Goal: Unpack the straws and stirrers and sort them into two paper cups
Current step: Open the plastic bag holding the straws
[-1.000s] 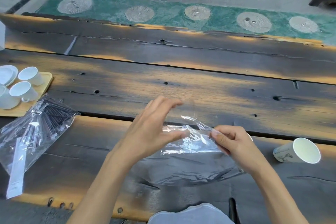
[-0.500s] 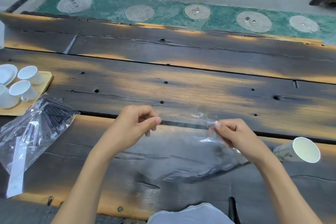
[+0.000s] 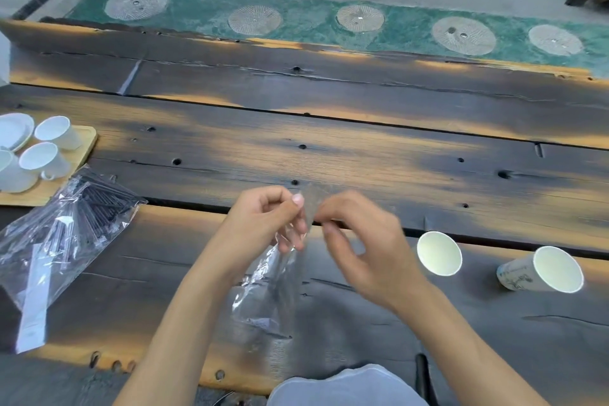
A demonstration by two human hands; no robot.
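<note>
A clear plastic bag (image 3: pixel 268 287) hangs crumpled in front of me, pinched at its top by my left hand (image 3: pixel 263 224). My right hand (image 3: pixel 359 247) is blurred beside it, its curled fingers close to the bag's top edge; whether they hold it I cannot tell. What the bag holds is not visible. A second clear bag (image 3: pixel 62 234) full of dark stirrers lies on the table at the left. Two white paper cups lie tipped on their sides at the right, one (image 3: pixel 440 252) near my right hand and one (image 3: pixel 543 270) farther right.
A wooden tray (image 3: pixel 82 145) with several small white ceramic cups sits at the left edge of the dark plank table (image 3: pixel 362 158). Beyond the table's far edge lie a green patterned floor strip and wooden furniture legs.
My hands have come together and lifted the bag from spread flat to hanging bunched. A second paper cup now shows near my right hand.
</note>
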